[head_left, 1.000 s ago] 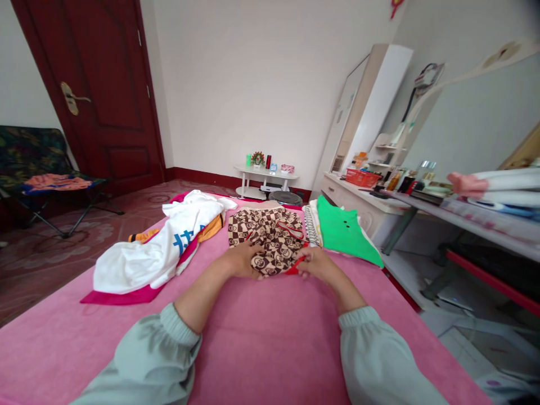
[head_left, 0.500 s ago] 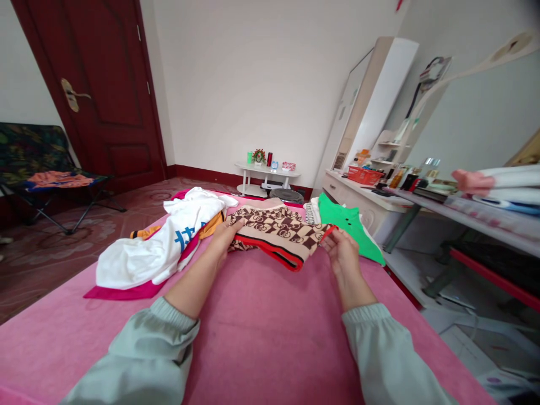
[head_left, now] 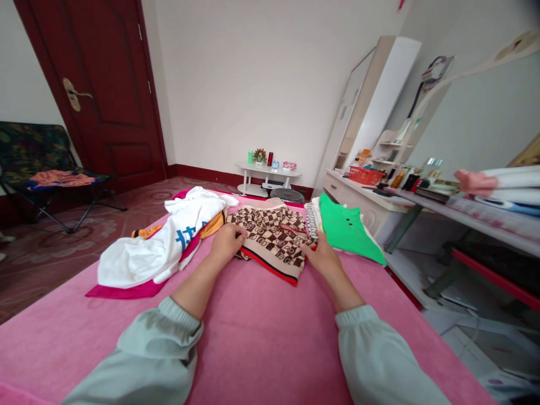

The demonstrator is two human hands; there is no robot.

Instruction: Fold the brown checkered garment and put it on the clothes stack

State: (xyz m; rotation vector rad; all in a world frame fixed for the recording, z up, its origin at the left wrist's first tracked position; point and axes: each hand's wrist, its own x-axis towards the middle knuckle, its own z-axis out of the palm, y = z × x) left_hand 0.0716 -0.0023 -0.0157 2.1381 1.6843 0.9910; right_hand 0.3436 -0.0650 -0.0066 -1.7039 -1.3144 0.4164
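A brown and beige checked garment (head_left: 272, 239) with a red and black hem lies partly folded on the pink bed cover (head_left: 261, 332). My left hand (head_left: 228, 242) rests curled on the garment's left edge, fingers closed over the fabric. My right hand (head_left: 321, 256) presses on the garment's right edge, fingers together and pinching the cloth beside a black and white patterned piece (head_left: 312, 222). Both arms wear pale green sleeves.
A white shirt with blue print (head_left: 162, 247) lies heaped over magenta and orange cloth at the left. A green shirt (head_left: 346, 228) lies at the right. A folding chair (head_left: 37, 169), a red door (head_left: 101, 90), a small white table (head_left: 265, 174) and cluttered shelves (head_left: 379, 180) surround the bed.
The garment's near part was lifted and turned over, showing the red hem. Both hands then came down and inward, laying it on the bed.
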